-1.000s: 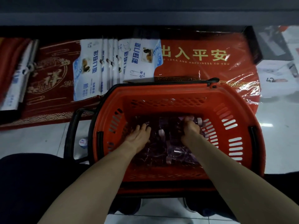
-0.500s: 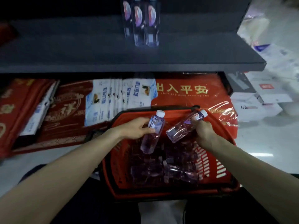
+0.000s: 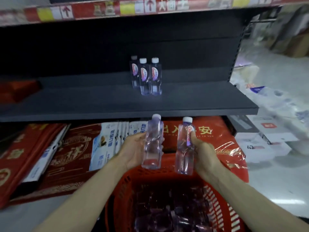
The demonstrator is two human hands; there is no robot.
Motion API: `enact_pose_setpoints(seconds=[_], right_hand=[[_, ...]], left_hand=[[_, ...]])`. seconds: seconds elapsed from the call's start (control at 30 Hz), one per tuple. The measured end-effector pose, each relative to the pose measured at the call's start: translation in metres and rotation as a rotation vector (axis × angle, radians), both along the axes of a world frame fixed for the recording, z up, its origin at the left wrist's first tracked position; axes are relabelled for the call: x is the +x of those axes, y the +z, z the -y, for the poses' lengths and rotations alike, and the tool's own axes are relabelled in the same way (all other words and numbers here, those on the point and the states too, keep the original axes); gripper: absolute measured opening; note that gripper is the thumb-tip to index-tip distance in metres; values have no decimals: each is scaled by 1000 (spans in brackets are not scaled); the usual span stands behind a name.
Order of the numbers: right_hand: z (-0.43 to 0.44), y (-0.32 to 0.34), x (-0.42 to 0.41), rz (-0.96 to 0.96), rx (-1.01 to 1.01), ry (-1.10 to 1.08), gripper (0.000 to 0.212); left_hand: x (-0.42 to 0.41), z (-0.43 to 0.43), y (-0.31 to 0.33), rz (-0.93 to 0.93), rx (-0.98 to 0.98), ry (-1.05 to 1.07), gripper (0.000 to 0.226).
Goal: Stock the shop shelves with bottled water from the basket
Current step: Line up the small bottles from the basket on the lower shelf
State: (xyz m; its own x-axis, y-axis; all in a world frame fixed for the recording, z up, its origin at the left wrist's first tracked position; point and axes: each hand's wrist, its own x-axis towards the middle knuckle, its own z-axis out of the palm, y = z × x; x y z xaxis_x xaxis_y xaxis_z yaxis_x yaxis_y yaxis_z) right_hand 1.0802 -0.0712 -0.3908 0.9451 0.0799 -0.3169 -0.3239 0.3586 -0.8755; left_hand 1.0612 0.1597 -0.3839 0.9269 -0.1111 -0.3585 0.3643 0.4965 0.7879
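Observation:
My left hand (image 3: pixel 133 149) grips a clear water bottle (image 3: pixel 153 143) with a white cap, held upright. A second upright water bottle (image 3: pixel 185 148) with a red label is in my right hand (image 3: pixel 203 153). Both bottles hang above the far rim of the red basket (image 3: pixel 127 185), just below the front edge of the dark shelf (image 3: pixel 117 104). Three bottles (image 3: pixel 146 76) stand together on that shelf, right of its middle. Several more bottles (image 3: pixel 168 208) lie in the basket.
Red mats (image 3: pixel 63 156) and white packets (image 3: pixel 107 141) fill the level under the shelf. White boxes (image 3: pixel 267 138) and wrapped bundles (image 3: pixel 280 97) lie on the floor to the right. A red price strip (image 3: pixel 117 7) runs along the shelf above.
Both hands went from reaching into the basket to lifting one bottle each. The bottles are now upright and higher, near the shelf edge. My view has tilted up toward the shelf.

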Motion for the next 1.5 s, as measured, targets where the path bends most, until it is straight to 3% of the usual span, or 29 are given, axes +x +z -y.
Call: enact_pose_setpoints(seconds=[0.2, 0.3, 0.4, 0.57, 0.73, 0.83, 1.0, 1.17, 1.2, 1.3, 1.5], right_hand=[[-19, -1, 2, -101, 26, 10, 56], [-25, 5, 5, -82, 26, 66, 46], [-25, 13, 9, -82, 33, 47, 48], [-20, 21, 19, -124, 61, -16, 62], [-17, 21, 22, -168, 74, 13, 61], [-18, 17, 25, -199, 106, 92, 61], [-14, 14, 27, -151, 127, 200, 47], [-15, 12, 30, -139, 76, 149, 39], [-15, 14, 30, -122, 61, 134, 35], [-15, 24, 33, -33, 32, 101, 23], [-12, 29, 38, 239, -134, 124, 25]], left_hand=[[2, 23, 4, 11, 98, 62, 43], [6, 36, 3, 47, 207, 45, 28], [12, 44, 5, 56, 245, 79, 49], [24, 43, 6, 83, 285, 211, 59], [24, 47, 17, 69, 197, 199, 41], [23, 51, 15, 26, 134, 181, 42], [28, 54, 11, 49, 114, 95, 28], [33, 58, 6, 71, 301, 82, 55], [35, 57, 3, 84, 314, 101, 51], [36, 57, 7, 135, 380, 166, 27], [40, 50, 7, 320, 550, 248, 31]])
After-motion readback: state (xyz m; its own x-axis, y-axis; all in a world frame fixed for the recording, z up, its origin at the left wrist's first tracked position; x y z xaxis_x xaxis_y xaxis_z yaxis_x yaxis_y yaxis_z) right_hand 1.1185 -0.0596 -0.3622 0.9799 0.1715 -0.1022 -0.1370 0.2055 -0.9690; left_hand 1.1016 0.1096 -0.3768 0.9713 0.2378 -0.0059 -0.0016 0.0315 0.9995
